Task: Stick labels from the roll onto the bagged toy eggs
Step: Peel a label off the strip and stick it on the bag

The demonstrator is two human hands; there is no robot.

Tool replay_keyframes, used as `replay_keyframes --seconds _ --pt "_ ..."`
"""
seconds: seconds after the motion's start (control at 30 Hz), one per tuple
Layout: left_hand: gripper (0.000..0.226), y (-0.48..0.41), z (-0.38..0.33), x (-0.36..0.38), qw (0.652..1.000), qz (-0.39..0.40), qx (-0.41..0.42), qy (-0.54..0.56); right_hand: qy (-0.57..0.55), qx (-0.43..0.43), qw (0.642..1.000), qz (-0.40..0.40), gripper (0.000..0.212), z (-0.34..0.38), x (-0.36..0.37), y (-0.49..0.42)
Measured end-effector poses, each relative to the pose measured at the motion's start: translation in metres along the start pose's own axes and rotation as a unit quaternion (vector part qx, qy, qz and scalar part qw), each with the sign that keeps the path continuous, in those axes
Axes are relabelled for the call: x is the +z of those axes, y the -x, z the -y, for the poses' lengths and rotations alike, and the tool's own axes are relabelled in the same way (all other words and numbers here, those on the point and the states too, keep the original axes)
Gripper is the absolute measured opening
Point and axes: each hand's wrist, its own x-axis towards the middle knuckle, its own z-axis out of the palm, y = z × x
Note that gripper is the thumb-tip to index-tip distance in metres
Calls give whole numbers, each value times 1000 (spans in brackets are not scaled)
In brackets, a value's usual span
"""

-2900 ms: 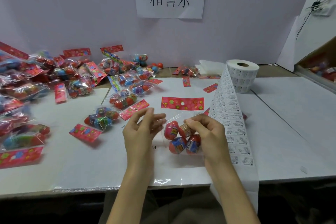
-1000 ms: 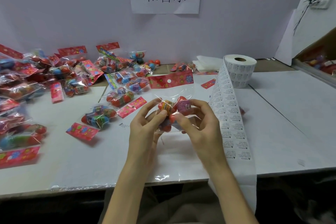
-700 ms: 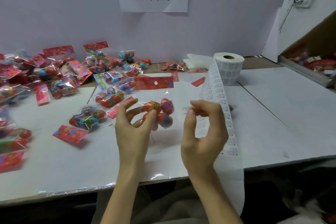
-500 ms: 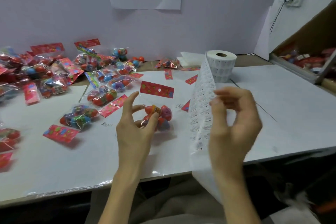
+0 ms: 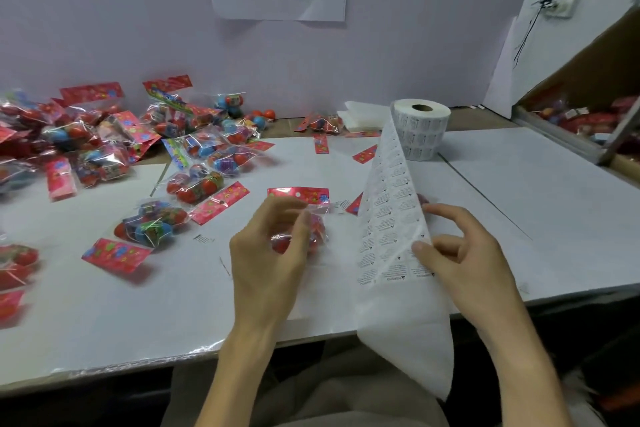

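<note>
Over the table (image 5: 519,204), left hand (image 5: 266,253) grips the egg bag (image 5: 314,228), right hand (image 5: 474,263) pinches the label strip (image 5: 391,215); hasty peeling could tear it

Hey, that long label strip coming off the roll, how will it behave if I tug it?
Probably floppy and light: the label strip sags from the roll and curls below the table edge. It likely bends wherever the right hand pinches it. A hard tug might tip the upright roll.
</note>
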Motion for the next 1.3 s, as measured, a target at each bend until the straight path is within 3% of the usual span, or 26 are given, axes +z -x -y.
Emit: replay_keyframes --seconds 0.13,0.23,0.33,0.4,0.53,0.67,0.8,0.87,0.97,1.3 --pt "41 12 -14 9 987 47 -104 115 -125 -58 989 -50 30 12 3 3" --pt "68 17 -18 17 960 162 -205 98 -194 -68 976 -77 30 16 0 3" --pt "81 20 -18 22 908 267 -277 167 -222 -68 969 -89 28 18 -2 3" --pt "81 22 -17 25 882 293 -300 217 -213 -64 971 -85 26 15 -2 3" --pt "76 22 -12 26 895 247 -274 252 -128 -81 982 -114 28 7 -1 0" --pt "65 22 -8 26 908 218 -237 267 50 -163 971 -167 31 7 1 3" --pt "57 24 -8 27 924 184 -199 270 76 -267 957 -80 17 15 1 9" --pt "56 25 -9 26 930 172 -178 271 99 -267 958 -34 16 17 5 10" --pt "54 27 -11 26 936 179 -152 264 138 -228 964 -23 37 18 10 11" --pt "49 30 -15 29 950 213 -87 213 141 -210 967 13 33 16 8 8"
